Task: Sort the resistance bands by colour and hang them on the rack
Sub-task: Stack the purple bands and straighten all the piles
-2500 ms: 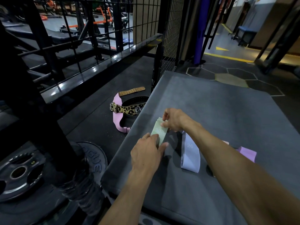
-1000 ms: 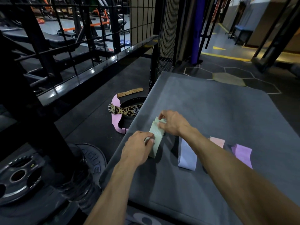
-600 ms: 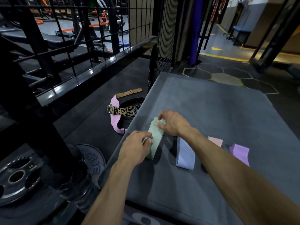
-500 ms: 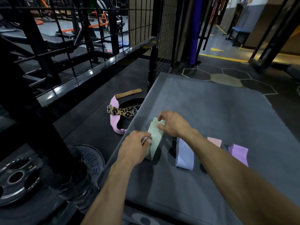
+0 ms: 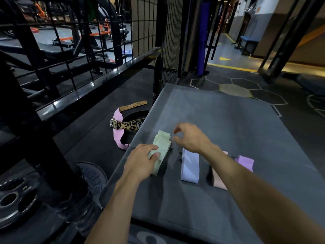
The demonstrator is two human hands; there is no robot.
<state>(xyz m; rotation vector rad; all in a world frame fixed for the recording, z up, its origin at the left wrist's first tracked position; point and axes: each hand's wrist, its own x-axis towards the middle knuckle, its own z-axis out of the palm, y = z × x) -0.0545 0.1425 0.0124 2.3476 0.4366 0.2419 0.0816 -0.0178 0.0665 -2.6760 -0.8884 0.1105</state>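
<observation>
A stack of pale green resistance bands (image 5: 162, 146) lies near the left edge of a grey padded platform (image 5: 228, 120). My left hand (image 5: 140, 162) grips the stack's near end, with the thumb on top. My right hand (image 5: 190, 138) hovers just right of the stack's far end, fingers loosely curled and holding nothing. To the right lie a lilac-blue band (image 5: 190, 166), a pink band (image 5: 219, 178) partly hidden by my right forearm, and a purple band (image 5: 245, 162).
Lifting belts (image 5: 127, 123), one leopard-print and one pink, lie on the black floor left of the platform. Weight plates (image 5: 15, 199) sit at lower left by a black rack post (image 5: 35, 111). A wire-mesh rack (image 5: 168, 37) stands behind.
My right hand has lifted off the far end of the green stack and now hovers beside it. My left hand stays on the near end.
</observation>
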